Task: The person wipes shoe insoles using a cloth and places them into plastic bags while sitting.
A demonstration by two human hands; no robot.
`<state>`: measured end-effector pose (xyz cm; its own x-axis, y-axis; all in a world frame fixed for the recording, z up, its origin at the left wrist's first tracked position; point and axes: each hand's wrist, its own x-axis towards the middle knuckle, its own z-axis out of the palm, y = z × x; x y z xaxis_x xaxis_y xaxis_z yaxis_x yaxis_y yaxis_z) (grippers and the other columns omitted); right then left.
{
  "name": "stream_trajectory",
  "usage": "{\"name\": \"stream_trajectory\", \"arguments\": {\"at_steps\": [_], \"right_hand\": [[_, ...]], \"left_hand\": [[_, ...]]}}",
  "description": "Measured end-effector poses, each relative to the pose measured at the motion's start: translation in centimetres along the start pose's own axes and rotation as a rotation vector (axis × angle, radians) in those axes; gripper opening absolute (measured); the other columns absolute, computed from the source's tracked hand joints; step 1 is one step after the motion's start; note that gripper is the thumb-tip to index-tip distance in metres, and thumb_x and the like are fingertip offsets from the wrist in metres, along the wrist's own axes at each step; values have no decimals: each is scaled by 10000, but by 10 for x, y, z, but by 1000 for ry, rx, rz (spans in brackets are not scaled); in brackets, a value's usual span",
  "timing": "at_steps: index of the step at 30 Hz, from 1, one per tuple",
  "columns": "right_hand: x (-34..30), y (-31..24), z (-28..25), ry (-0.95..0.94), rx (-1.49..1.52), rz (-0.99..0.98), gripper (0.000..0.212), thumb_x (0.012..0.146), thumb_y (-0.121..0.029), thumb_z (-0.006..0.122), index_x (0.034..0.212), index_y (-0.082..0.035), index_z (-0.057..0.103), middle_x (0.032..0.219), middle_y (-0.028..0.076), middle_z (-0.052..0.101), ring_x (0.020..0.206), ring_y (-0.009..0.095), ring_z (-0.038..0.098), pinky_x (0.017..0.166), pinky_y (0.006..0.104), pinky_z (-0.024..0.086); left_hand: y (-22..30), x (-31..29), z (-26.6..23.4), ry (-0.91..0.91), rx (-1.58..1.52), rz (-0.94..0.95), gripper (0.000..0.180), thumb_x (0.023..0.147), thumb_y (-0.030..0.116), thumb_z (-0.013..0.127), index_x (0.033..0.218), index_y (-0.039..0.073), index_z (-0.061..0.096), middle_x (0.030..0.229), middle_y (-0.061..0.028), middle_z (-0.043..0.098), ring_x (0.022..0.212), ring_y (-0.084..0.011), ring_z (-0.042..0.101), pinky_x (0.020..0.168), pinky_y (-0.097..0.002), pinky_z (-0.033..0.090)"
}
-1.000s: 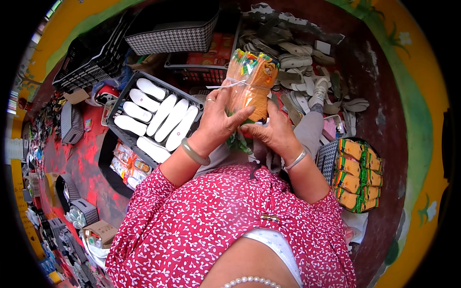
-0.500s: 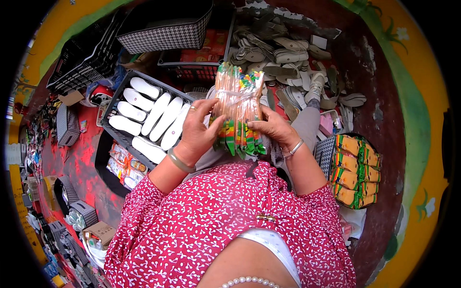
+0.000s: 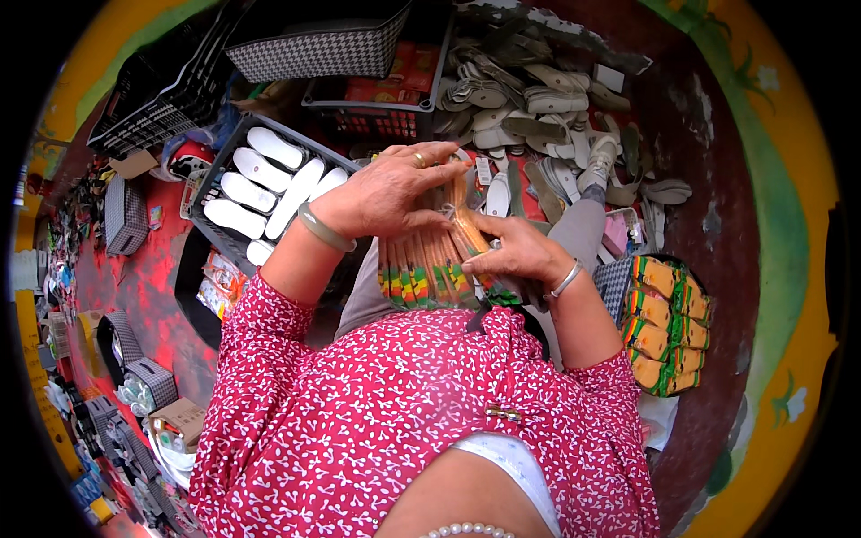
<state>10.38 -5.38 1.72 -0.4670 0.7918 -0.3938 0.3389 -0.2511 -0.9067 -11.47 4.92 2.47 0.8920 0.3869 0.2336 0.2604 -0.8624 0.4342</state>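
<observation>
A bundle of thin tan packets (image 3: 426, 269), apparently packaged insoles with green, yellow and red ends, stands over my lap. My left hand (image 3: 386, 193) reaches across its top, fingers bent over the upper part. On the right side, my right hand (image 3: 520, 251) grips it, thumb in front. The hands hide most of the bundle's upper half and its tie. White insoles (image 3: 291, 197) lie in a dark grey crate (image 3: 309, 143) to the left. To the right, similar tan packets (image 3: 659, 309) with green and yellow bands fill a houndstooth basket (image 3: 610, 285).
Ahead lies a heap of pale soles (image 3: 529, 125), with my white shoe (image 3: 601, 157) beside it. A houndstooth bin (image 3: 314, 52) and a crate with red packs (image 3: 395, 85) stand at the back. Black crates (image 3: 152, 125) are far left; a dark red wall (image 3: 700, 179) rises right.
The bundle has come lower and closer to my body. My left hand has shifted from its left side to over its top. My right hand keeps hold and has moved slightly right and down.
</observation>
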Motion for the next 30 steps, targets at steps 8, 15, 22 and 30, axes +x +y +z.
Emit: {"name": "stream_trajectory", "arguments": {"at_steps": [8,15,22,30], "right_hand": [[-3,7,8,-90,46,72,670,728,-189,688,1324,-35,424,952,59,599,763,97,551,666,254,479],[2,0,6,-81,-113,66,475,703,-265,683,1089,-19,558,799,88,636,707,136,598,674,274,475],[10,9,8,-36,-240,55,473,672,-337,692,1001,-13,586,807,126,651,720,215,627,687,315,480],[7,-16,9,-34,-520,77,513,643,-344,668,1030,-23,566,795,170,648,769,307,634,699,368,483]], "left_hand": [[8,-18,7,-4,56,-48,612,670,217,662,1232,36,505,1244,-201,502,1136,-336,495,962,-432,363],[6,-20,12,65,197,29,508,660,151,637,1141,10,560,1168,-204,554,1038,-339,557,887,-416,436],[-10,-19,25,200,133,68,377,689,161,610,1042,27,625,1110,-181,589,950,-306,602,811,-391,478],[-4,-14,-3,38,89,95,436,652,131,683,1059,-10,615,1149,-183,584,1114,-330,542,893,-371,477]]}}
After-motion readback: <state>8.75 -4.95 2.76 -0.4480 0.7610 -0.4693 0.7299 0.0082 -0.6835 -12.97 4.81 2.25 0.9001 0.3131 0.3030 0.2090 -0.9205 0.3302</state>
